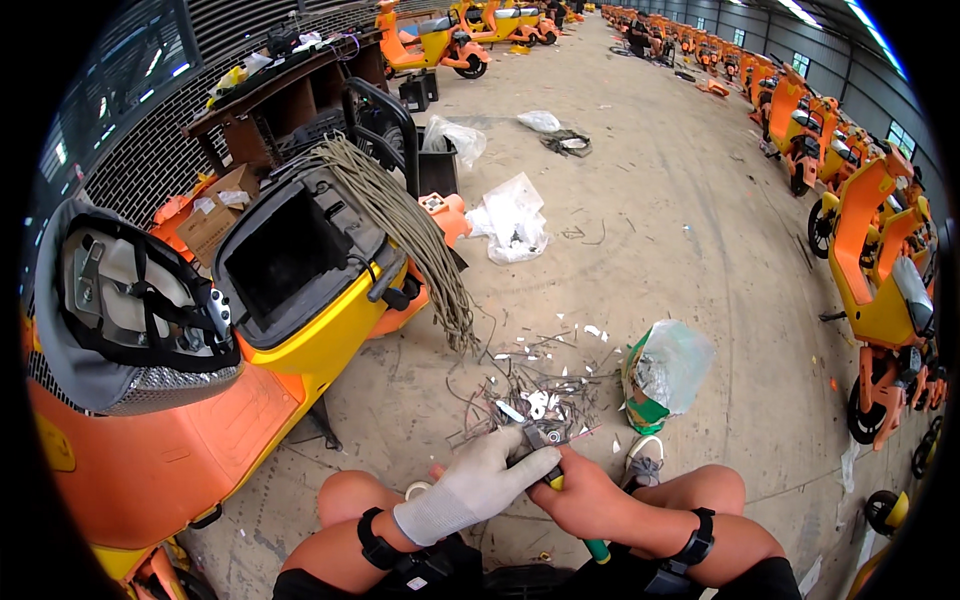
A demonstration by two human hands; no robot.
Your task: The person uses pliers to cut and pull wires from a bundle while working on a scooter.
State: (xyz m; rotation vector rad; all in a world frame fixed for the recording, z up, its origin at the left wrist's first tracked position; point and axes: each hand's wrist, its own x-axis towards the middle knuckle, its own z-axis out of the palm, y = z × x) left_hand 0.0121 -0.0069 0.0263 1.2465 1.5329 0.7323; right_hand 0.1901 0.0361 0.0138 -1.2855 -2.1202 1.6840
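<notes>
In front of my knees my two hands meet. My left hand [470, 487], in a pale glove, is closed around a small dark grey part [536, 440]; its exact kind I cannot make out. A thin reddish wire [584, 433] sticks out to the right of it. My bare right hand [605, 500] grips a hand tool with a green and yellow handle [597, 550] right against the part. The tool's working end is hidden by my fingers. Just beyond my hands, cut wire scraps and white bits [535, 403] lie in a pile on the floor.
To the left stands an orange and yellow scooter [340, 350], its seat [130, 310] tipped up and a bundle of cables [405, 225] draped over it. An open plastic bag [672, 370] is right of the scraps. More scooters [865, 250] line the right side.
</notes>
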